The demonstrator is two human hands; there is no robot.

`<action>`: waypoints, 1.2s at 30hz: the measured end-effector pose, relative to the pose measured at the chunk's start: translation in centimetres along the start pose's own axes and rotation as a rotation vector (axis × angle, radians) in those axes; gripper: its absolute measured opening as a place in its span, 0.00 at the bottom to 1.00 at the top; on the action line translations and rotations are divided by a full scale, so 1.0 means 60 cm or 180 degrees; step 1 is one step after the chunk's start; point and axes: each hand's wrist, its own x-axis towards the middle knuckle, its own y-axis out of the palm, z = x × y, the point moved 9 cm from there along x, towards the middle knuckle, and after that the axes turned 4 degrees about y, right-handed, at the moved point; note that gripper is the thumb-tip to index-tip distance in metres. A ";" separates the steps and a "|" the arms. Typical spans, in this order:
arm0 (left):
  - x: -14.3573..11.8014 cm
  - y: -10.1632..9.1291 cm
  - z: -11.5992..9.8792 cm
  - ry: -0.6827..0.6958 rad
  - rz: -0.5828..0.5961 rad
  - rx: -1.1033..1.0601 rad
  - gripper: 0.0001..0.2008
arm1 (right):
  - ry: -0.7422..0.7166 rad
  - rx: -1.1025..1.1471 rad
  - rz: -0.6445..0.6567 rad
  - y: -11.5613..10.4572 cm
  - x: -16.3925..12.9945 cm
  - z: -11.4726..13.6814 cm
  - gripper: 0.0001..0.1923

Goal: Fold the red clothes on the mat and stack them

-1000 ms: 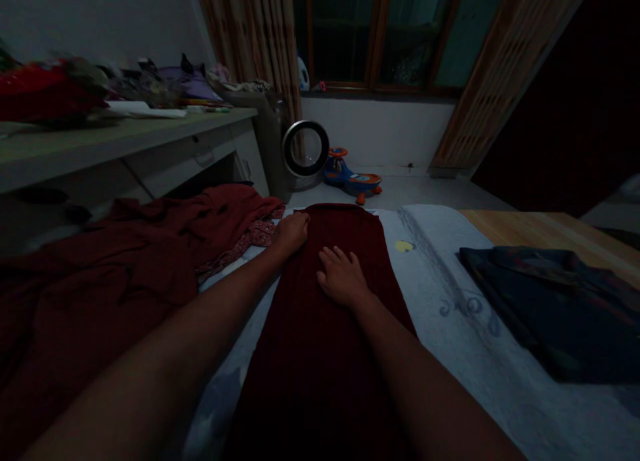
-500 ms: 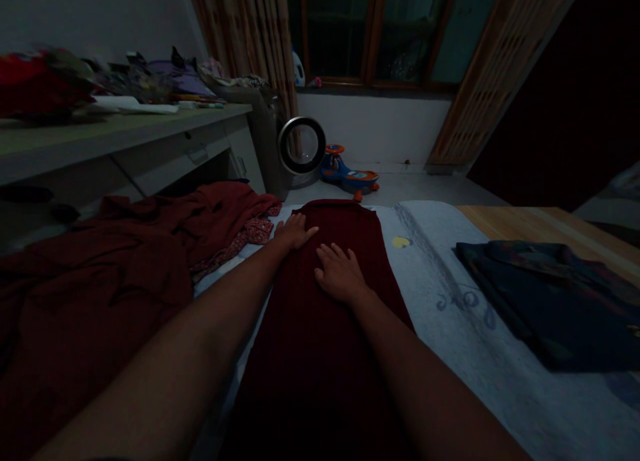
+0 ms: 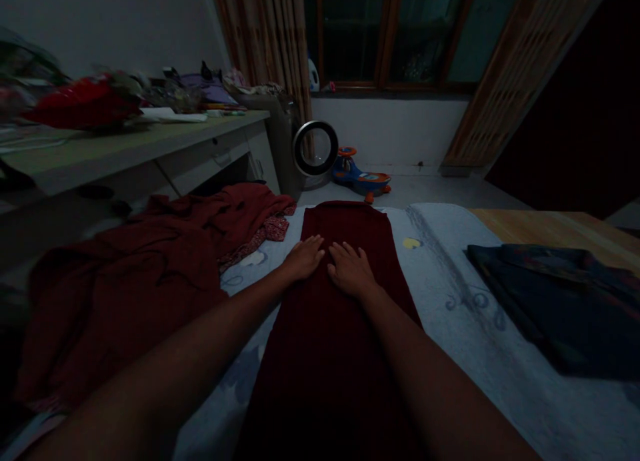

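A dark red garment [image 3: 335, 354], folded into a long strip, lies flat before me on a pale blue patterned bed cover [image 3: 450, 341]. My left hand [image 3: 304, 257] rests palm down on its left part, fingers stretched forward. Beside it, my right hand [image 3: 351, 269] lies flat near the middle of the cloth with the fingers slightly spread. A small gap separates the two hands. Neither one grips the fabric. The garment's collar-like far end shows beyond my fingertips, while its near end runs out of the picture at the bottom.
A heap of reddish clothes [image 3: 145, 287] lies to the left. On the right is a folded dark blue garment [image 3: 560, 307]. A cluttered desk [image 3: 150, 153] stands at the left, with a washing machine, its round door [image 3: 316, 149] open, and a blue ride-on toy [image 3: 357, 179] beyond the bed.
My left hand has moved from the garment's left edge inward and nearer to me, closer to my right hand. The right hand stays about where it was on the cloth. The view has shifted slightly left.
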 end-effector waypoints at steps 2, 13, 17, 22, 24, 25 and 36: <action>0.000 0.013 0.006 -0.0037 0.0058 0.0048 0.28 | -0.0006 0.0043 -0.0014 0.000 0.000 -0.001 0.30; 0.102 0.011 0.071 -0.0637 0.0131 0.0142 0.34 | -0.0012 0.0031 -0.0036 -0.001 0.003 0.000 0.30; 0.088 -0.019 0.059 -0.0820 -0.0064 0.0101 0.30 | -0.0010 0.0005 -0.0003 -0.001 0.002 -0.001 0.29; -0.007 -0.042 -0.022 -0.0201 -0.0505 0.0197 0.27 | -0.0017 0.0024 -0.0020 0.000 0.002 -0.003 0.29; -0.044 -0.016 -0.038 -0.0068 -0.0244 0.0118 0.27 | -0.0024 0.0017 -0.0041 0.000 0.001 -0.003 0.28; -0.057 -0.004 -0.041 -0.0038 -0.0146 0.0092 0.27 | -0.0028 0.0005 -0.0048 0.000 0.001 -0.003 0.28; -0.120 -0.056 -0.034 -0.0580 -0.0474 0.0277 0.26 | 0.0045 -0.0156 -0.0078 -0.002 -0.004 -0.001 0.28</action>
